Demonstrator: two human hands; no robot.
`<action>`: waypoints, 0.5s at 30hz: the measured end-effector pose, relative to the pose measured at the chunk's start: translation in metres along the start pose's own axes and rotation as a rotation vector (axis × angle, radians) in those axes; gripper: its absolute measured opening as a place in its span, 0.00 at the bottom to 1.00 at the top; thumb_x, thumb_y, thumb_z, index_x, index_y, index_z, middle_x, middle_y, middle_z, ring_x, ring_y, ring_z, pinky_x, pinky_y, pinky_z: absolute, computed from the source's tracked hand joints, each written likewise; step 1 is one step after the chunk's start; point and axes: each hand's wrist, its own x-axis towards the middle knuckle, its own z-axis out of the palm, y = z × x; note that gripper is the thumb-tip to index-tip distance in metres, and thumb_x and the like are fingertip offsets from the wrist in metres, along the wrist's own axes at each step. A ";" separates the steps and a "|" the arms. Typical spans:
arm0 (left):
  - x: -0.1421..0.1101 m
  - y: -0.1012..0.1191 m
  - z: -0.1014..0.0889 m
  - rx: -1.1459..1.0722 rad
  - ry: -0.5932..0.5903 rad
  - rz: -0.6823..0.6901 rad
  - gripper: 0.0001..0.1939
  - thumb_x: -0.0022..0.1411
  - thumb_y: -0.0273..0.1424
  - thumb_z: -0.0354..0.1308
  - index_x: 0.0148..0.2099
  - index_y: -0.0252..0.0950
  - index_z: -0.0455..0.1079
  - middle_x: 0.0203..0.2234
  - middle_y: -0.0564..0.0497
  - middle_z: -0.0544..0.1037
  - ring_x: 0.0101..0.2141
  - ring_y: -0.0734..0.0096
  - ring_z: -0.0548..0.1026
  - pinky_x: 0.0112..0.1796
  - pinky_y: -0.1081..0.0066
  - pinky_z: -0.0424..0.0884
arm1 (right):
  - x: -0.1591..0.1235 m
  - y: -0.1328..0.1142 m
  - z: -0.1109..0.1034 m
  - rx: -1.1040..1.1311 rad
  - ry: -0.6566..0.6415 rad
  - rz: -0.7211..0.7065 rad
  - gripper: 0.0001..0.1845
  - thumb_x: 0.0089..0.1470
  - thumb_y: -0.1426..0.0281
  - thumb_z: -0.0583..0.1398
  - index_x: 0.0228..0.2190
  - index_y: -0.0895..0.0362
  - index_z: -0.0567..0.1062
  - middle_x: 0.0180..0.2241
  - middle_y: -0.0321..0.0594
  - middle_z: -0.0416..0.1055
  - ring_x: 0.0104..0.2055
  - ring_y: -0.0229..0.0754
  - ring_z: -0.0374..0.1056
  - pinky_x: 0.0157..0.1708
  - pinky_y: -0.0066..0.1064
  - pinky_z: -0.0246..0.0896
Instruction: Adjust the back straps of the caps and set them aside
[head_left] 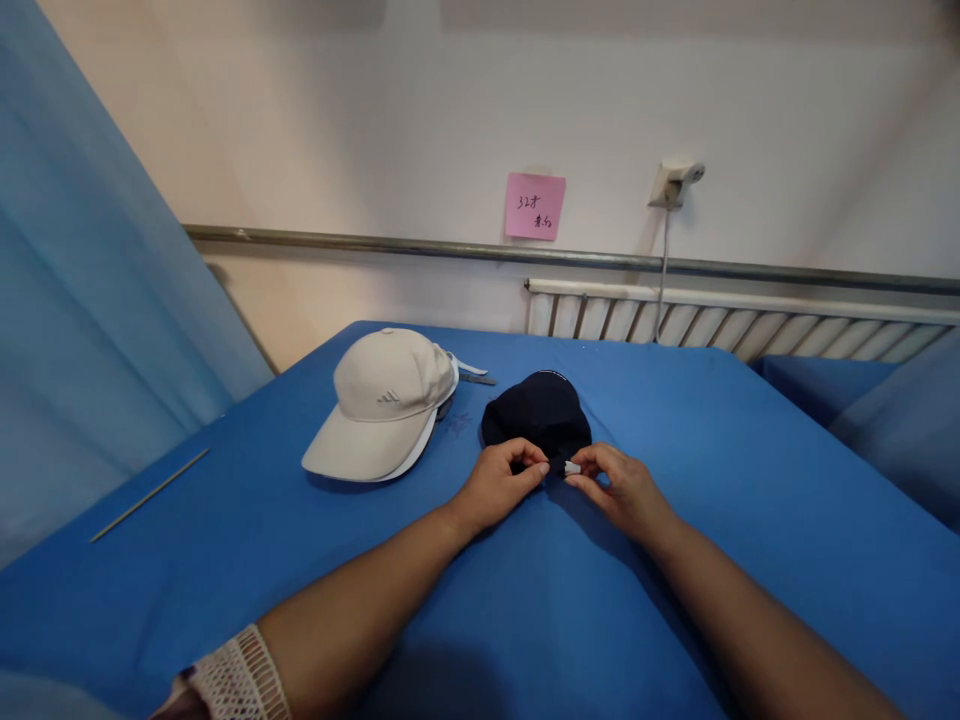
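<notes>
A dark navy cap (536, 412) lies on the blue-covered table (750, 500), its back strap toward me. My left hand (499, 485) pinches the strap on the cap's near edge, fingers closed. My right hand (622, 490) pinches the strap's other end, where a small silver buckle (572, 467) shows between the fingertips. Left of the dark cap sit two stacked caps, a beige cap (379, 405) on top of a white one.
A thin stick (148, 495) lies near the table's left edge. A blue curtain (82, 300) hangs at the left. Behind the table are a wall rail, a radiator (735, 325) and a pink note (534, 206).
</notes>
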 end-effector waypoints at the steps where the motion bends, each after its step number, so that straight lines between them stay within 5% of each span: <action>1: 0.000 0.001 0.000 -0.006 -0.011 -0.008 0.08 0.56 0.34 0.61 0.33 0.34 0.73 0.26 0.51 0.76 0.28 0.72 0.72 0.31 0.73 0.67 | 0.000 -0.001 0.000 0.004 0.004 -0.008 0.07 0.57 0.65 0.59 0.38 0.53 0.71 0.31 0.38 0.72 0.31 0.41 0.70 0.32 0.32 0.66; 15: 0.002 0.005 -0.006 -0.057 -0.050 -0.097 0.10 0.54 0.35 0.61 0.33 0.32 0.72 0.24 0.52 0.73 0.27 0.75 0.68 0.29 0.75 0.65 | -0.002 -0.004 0.000 0.029 0.072 -0.070 0.06 0.58 0.66 0.60 0.38 0.54 0.70 0.31 0.38 0.71 0.31 0.39 0.69 0.31 0.30 0.66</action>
